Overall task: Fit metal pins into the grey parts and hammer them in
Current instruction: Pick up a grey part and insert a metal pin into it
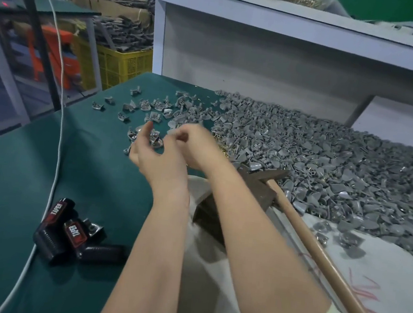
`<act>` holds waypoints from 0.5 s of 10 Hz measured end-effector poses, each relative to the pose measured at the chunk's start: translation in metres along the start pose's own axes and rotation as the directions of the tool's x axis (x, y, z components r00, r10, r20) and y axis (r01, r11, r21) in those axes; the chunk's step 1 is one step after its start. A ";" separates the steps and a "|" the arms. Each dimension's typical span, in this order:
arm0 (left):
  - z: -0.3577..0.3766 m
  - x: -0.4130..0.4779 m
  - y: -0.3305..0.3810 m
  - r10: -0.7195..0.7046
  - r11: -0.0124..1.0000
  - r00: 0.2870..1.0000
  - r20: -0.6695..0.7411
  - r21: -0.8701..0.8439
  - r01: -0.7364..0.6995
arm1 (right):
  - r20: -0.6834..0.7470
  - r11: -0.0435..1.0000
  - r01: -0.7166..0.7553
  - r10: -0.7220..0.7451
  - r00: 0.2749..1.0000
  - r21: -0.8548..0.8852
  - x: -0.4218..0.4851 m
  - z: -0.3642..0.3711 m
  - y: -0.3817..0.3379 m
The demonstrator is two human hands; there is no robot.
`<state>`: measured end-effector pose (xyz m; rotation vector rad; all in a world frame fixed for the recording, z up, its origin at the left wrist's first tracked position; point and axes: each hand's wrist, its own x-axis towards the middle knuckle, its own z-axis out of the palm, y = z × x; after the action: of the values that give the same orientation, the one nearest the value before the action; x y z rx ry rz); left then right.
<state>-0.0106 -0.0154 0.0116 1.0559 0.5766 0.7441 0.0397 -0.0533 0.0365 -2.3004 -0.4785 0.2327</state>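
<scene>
My left hand (150,150) hovers over a few loose grey parts (156,139) on the green table, its fingers spread and relaxed. Just to its right, my right hand (193,147) has its fingers curled and its thumb and forefinger pressed together. Motion blur hides whether anything is between them. A big pile of grey parts (327,164) covers the table's right side, with small brass pins (223,148) at its near edge. The hammer (317,259) lies free, its head on a dark metal block (209,212) under my right forearm.
Scattered grey parts (152,106) lie beyond my hands. Black "TAPER" devices (75,234) and a white cable (59,141) sit at the front left of the green table (20,175). White cloth (379,271) covers the near right. A white shelf frame (262,55) stands behind the pile.
</scene>
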 end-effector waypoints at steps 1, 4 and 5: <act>0.004 -0.008 0.004 -0.091 0.993 0.974 0.205 -0.050 0.104 | -0.043 0.991 0.076 -0.072 0.996 0.111 -0.019 -0.034 0.009; 0.001 -0.008 -0.001 -0.025 0.995 0.983 0.182 -0.089 0.042 | -0.231 0.998 0.016 -0.003 0.973 0.054 -0.022 -0.040 0.039; 0.000 -0.005 -0.003 -0.029 0.992 0.990 0.136 -0.120 0.046 | -0.145 0.926 -0.108 0.058 0.988 -0.363 0.000 -0.016 0.044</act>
<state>-0.0132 -0.0203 0.0093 0.9704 0.4290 0.6615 0.0566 -0.0916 0.0155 -2.6884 -0.3817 0.0294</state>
